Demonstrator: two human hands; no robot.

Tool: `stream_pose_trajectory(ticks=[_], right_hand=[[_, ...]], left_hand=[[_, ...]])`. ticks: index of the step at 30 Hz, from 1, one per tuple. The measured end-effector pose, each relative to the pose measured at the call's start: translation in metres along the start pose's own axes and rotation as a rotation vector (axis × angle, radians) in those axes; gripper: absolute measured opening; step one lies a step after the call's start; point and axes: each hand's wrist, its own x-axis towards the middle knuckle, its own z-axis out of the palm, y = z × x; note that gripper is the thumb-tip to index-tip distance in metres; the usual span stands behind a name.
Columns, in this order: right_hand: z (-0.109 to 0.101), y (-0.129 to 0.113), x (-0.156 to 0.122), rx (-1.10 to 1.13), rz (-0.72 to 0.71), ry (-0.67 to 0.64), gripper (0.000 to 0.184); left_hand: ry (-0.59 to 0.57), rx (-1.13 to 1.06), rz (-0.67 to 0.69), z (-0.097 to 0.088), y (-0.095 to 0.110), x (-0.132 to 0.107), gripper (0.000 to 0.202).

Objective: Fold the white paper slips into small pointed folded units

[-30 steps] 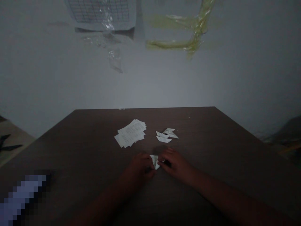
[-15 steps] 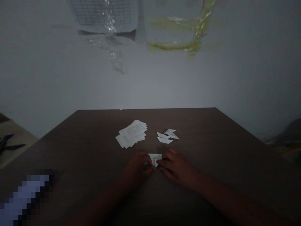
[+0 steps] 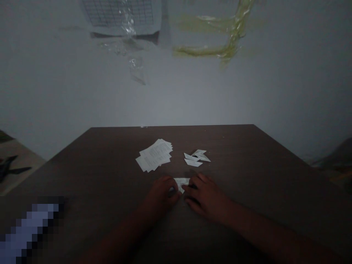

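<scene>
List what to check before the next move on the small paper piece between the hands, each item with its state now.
1. Both hands on the paper piece, with the left hand at its left edge and the right hand at its right edge: ok.
2. Paper piece down on the table, not lifted: ok, as far as it shows.
3. Paper pinched or only pressed flat: cannot tell.
4. Stack of paper slips lies apart, beyond the left hand: ok.
5. Folded pieces lie apart, beyond the right hand: ok.
6. Light good enough to see the creases: not ok, the view is dim.
</scene>
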Motion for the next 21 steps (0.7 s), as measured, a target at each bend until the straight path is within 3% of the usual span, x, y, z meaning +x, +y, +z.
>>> stream_pose_trajectory(ticks=[21], right_hand=[[0.005,-0.009,0.002,-0.07,0.042,0.027,0.044]], left_hand=[[-0.069,0.098,-0.026,-0.008,0.01,0.002,0.012]])
